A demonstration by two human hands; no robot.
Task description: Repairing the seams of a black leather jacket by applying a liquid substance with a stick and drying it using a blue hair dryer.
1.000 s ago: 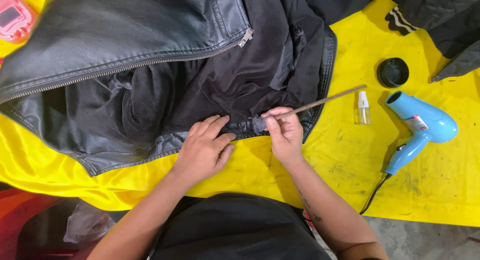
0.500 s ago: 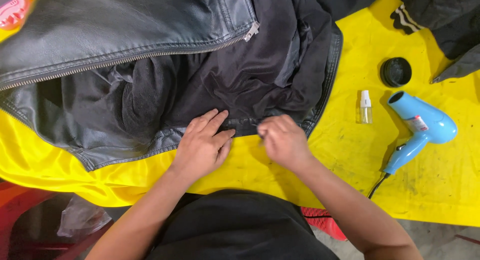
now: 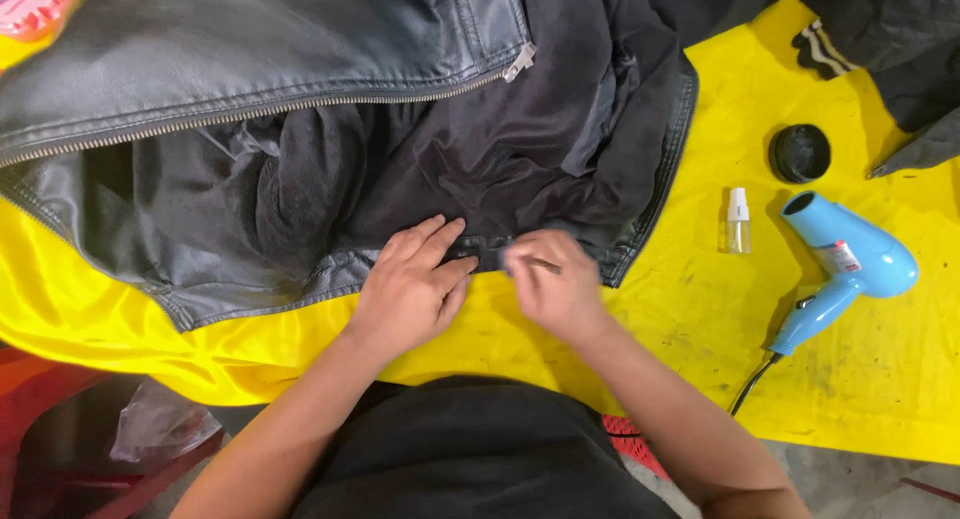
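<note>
Pressing jacket hem [image 3: 490, 247], left hand [image 3: 410, 289], right hand [image 3: 555, 284] pinching

Jacket: I see a black leather jacket [image 3: 250, 49], faintly glossy, metal zip.
Lining: matt dark cloth.
Cover: smooth shiny yellow cloth sheet [image 3: 700, 319].
Dryer: glossy blue plastic hairdryer [image 3: 850, 264].

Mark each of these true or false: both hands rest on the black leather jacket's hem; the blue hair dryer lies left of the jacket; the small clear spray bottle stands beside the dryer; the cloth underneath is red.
1. Both hands, left hand and right hand, rest on the black leather jacket hem: true.
2. Blue hair dryer lies left of the jacket: false, right.
3. Small clear spray bottle stands beside the dryer: true.
4. Cloth underneath is red: false, yellow.
</note>
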